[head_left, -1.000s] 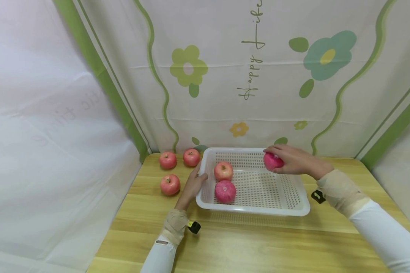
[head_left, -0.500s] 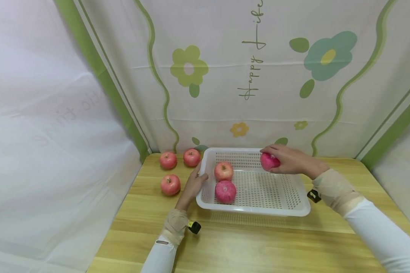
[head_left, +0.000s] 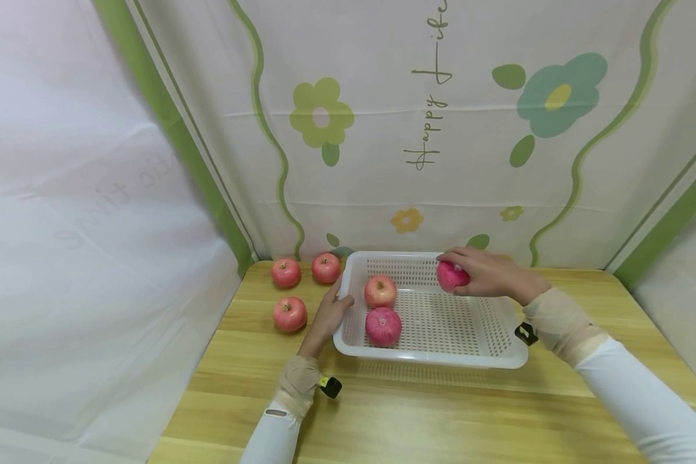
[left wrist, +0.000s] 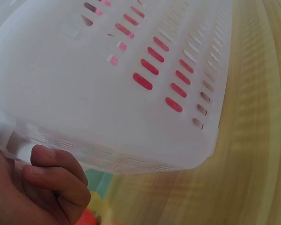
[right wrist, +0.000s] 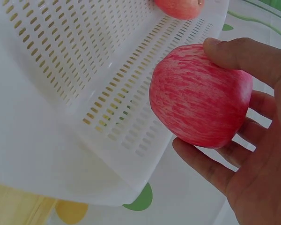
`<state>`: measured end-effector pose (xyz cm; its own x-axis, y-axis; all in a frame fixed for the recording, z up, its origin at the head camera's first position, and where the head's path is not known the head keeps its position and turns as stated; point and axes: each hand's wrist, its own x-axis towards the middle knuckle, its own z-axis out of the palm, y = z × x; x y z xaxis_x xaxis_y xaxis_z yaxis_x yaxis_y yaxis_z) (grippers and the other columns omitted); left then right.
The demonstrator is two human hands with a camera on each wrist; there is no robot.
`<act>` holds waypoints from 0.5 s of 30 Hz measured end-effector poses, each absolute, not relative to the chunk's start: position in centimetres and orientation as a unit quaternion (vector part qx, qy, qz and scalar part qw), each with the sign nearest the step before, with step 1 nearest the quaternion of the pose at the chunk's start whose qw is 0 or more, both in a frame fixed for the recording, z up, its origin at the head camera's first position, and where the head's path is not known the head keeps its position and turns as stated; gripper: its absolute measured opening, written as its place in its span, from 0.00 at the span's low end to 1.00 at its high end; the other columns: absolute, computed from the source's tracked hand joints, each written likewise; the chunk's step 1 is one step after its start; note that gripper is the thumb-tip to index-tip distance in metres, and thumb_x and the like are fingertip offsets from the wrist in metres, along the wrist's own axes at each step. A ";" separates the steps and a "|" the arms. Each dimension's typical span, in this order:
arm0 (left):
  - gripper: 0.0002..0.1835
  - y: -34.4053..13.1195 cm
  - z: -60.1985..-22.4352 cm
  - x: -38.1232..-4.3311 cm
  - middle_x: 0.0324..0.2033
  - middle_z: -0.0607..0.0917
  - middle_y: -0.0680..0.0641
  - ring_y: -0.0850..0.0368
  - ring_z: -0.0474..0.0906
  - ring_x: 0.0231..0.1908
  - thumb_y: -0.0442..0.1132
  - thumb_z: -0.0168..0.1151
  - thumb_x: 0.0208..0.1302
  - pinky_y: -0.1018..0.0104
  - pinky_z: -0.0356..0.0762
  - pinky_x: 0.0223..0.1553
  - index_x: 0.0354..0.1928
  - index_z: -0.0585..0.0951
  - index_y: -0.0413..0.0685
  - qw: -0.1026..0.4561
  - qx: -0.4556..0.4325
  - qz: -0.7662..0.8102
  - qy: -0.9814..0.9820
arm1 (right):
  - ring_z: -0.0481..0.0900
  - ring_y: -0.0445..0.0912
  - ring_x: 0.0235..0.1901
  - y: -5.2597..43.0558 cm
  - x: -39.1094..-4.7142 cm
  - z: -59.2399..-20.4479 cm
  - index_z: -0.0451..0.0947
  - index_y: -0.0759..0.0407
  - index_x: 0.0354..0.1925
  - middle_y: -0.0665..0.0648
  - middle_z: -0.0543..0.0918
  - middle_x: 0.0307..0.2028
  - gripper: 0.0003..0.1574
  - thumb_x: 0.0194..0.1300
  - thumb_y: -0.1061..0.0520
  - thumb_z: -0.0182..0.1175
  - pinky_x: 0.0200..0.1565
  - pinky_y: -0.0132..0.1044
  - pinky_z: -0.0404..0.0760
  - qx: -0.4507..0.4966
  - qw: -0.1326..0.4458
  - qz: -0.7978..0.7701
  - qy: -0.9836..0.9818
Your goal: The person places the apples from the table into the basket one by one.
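A white perforated plastic basket (head_left: 429,356) stands on the wooden table. My left hand (head_left: 328,316) grips its left rim, the thumb over the edge and, in the left wrist view, the fingers (left wrist: 61,171) curled beneath the rim. Over the basket's back right part, my right hand (head_left: 490,274) holds a pinkish-red apple (right wrist: 201,96) between thumb and fingers. Inside the basket at the left lie two apples: a paler one (head_left: 380,292) behind and a darker pink one (head_left: 383,327) in front. The basket wall partly hides them in the left wrist view.
Left of the basket, three more apples rest on the table (head_left: 406,419): one at the back left (head_left: 285,273), another beside it (head_left: 326,267), and a nearer one (head_left: 290,314). A white patterned curtain (head_left: 383,174) hangs behind the table's back edge.
My right hand has moved slightly left over the basket with the apple in its grip. The left hand, the basket and the other apples have stayed put.
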<state>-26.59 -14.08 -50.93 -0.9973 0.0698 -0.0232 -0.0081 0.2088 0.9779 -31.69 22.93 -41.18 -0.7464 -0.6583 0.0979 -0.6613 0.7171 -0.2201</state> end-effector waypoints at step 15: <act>0.41 -13.9 -50.7 -26.4 0.67 0.78 0.26 0.27 0.84 0.56 0.39 0.53 0.74 0.38 0.89 0.47 0.86 0.55 0.62 0.032 0.017 0.630 0.775 | 0.79 0.59 0.61 22.3 -32.0 -41.5 0.75 0.60 0.71 0.65 0.78 0.68 0.42 0.63 0.52 0.75 0.54 0.54 0.87 0.352 -0.002 0.131 -0.927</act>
<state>-26.42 -13.93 -50.71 -0.9973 0.0675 -0.0280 -0.0136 0.2043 0.9788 -32.04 22.26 -41.53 -0.7526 -0.6524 0.0891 -0.6516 0.7183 -0.2440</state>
